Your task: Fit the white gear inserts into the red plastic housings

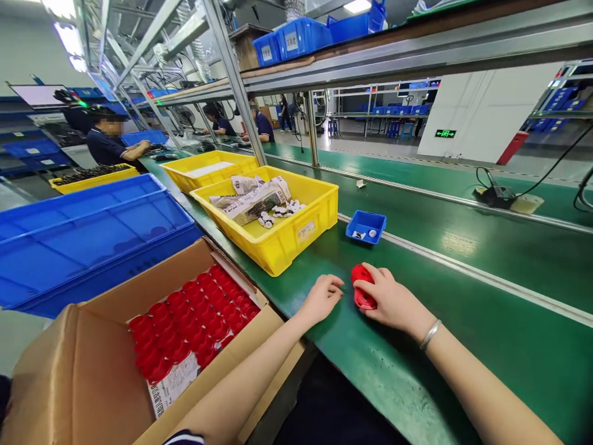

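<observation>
My right hand (390, 299) is wrapped over a red moulded part (363, 288) at the green bench. The fingers cover much of this part, so its full shape is hidden. To its left, my left hand (323, 298) has loosely bent fingers with a gap at the thumb. Nothing shows in it, and it is apart from the red part. Many similar red parts (185, 315) lie in rows inside an open cardboard box (99, 358) at my left. A small blue tray (366, 224) beyond my hands holds small white and black pieces.
A yellow bin (287, 247) with crumpled newspaper (262, 201) and white-and-black pieces stands ahead. Another yellow bin (185, 179) is behind it. A large blue crate (92, 235) sits left. A metal rail (463, 267) runs along the green bench (398, 389). Other people sit farther off.
</observation>
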Tool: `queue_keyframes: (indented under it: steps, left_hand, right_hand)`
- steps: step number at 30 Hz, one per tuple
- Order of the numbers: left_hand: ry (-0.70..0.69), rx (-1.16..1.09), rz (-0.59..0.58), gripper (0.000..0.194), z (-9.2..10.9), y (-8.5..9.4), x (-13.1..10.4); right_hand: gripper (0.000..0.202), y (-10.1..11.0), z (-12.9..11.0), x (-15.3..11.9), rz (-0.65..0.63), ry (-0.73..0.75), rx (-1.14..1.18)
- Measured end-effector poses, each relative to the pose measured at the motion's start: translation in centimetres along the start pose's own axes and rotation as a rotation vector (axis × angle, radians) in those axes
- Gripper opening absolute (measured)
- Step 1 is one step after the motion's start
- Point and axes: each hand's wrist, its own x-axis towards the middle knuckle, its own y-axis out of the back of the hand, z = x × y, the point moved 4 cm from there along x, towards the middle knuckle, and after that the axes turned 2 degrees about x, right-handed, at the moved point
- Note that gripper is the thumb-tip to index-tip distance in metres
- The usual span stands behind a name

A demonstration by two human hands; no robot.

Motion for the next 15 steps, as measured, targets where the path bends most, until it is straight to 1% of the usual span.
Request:
queue_keyframes:
  steps: [2, 4, 5, 7, 10, 12, 15]
  left_hand:
    - [-0.064, 0.138, 0.003, 0.073, 0.5, 0.9, -0.3]
    - [-0.115, 0.25, -0.072, 0.1, 1.1, 1.1, -0.7]
    - [-0.131, 0.296, -0.121, 0.108, 1.4, 1.0, -0.8]
    - [-0.146, 0.367, -0.2, 0.118, 1.8, 0.5, -1.0]
    - [-0.167, 0.439, -0.248, 0.129, 1.9, -0.5, -0.8]
    - [-0.201, 0.514, -0.266, 0.133, 1.8, -1.4, -0.4]
    - [-0.28, 0.605, -0.263, 0.132, 1.8, -2.7, 0.6]
  right_hand:
    - [0.047, 0.1, -1.0, 0.2, -0.044, -0.011, -0.041]
    - [0.055, 0.3, -1.7, 0.3, -0.08, -0.015, -0.061]
    - [0.062, 0.4, -1.7, 0.2, -0.093, -0.019, -0.062]
    - [0.077, 0.8, -1.0, -0.6, -0.08, -0.034, -0.043]
    - [0.085, 1.2, 1.4, -2.7, 0.032, -0.052, 0.045]
    - [0.091, 0.8, 3.2, -4.2, 0.086, -0.049, 0.14]
    - [0.097, -0.8, 5.0, -5.5, 0.104, -0.07, 0.327]
